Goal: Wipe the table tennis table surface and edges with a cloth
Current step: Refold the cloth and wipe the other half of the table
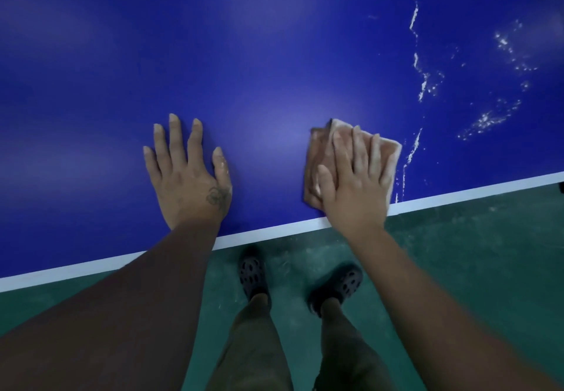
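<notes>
1. Blue desk [274, 55] fills the upper view, with a white edge stripe [274, 232] along its near side; the folded brownish cloth [317, 158] lies flat on the surface just inside that stripe, right of centre.
2. The right hand [354, 186] lies on top of the cloth with fingers straight and close together; it presses down and grips nothing; its heel reaches over the stripe.
3. The left hand [186, 177] rests open on the bare blue to the left, fingers spread, holding nothing; it looks like a brace for the lean.
4. White streaks and specks [415, 18] lie to the right; the nearest line is just beside the cloth's right edge, and others sit well apart toward the far right; the blue to the left looks clean, so the work probably runs rightward.
5. For a good stroke, press evenly through the whole palm so the cloth stays flat and does not bunch; sweep into the nearest streak; overlap each pass with the clean part.
6. Gather the residue ahead of the cloth rather than scattering it; turn to a fresh face once this one looks loaded.
7. The stripe and rim likely need their own pass, with the cloth folded over the edge; pushed too fast, the residue could drop onto the green floor [457, 253].
</notes>
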Available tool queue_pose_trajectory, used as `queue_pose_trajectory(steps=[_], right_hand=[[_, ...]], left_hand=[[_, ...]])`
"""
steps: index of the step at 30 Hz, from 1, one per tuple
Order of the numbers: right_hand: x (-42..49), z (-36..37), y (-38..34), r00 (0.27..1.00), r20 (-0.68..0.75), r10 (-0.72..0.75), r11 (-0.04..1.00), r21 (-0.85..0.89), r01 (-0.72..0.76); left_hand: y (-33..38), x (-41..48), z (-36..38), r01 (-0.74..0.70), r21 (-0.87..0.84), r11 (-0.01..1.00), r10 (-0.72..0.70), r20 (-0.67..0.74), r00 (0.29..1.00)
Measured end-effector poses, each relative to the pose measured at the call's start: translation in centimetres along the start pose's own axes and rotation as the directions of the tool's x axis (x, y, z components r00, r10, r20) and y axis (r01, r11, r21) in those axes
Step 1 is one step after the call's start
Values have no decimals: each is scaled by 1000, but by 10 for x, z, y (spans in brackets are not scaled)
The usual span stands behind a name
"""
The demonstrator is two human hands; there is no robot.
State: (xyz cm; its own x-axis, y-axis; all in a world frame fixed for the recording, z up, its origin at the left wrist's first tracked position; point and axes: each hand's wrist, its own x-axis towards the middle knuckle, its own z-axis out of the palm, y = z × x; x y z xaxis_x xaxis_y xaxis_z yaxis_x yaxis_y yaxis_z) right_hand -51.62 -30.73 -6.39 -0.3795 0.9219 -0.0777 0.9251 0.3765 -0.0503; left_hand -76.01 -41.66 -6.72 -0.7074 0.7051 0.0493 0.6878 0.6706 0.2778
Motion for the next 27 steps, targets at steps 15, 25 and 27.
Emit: queue_pose_trajectory(steps=[15, 25, 27], right_hand=[[2, 5, 105, 963, -67, -261, 964, 43, 264], [30, -12, 180, 996, -46, -70, 997, 12, 71], [27, -7, 152, 977, -71, -200, 980, 7, 201]], left_hand=[[29, -10, 7, 20, -5, 1000, -20, -11, 1000], [199, -27, 53, 22, -43, 999, -21, 26, 999], [198, -26, 63, 36, 8, 999, -36, -13, 999]])
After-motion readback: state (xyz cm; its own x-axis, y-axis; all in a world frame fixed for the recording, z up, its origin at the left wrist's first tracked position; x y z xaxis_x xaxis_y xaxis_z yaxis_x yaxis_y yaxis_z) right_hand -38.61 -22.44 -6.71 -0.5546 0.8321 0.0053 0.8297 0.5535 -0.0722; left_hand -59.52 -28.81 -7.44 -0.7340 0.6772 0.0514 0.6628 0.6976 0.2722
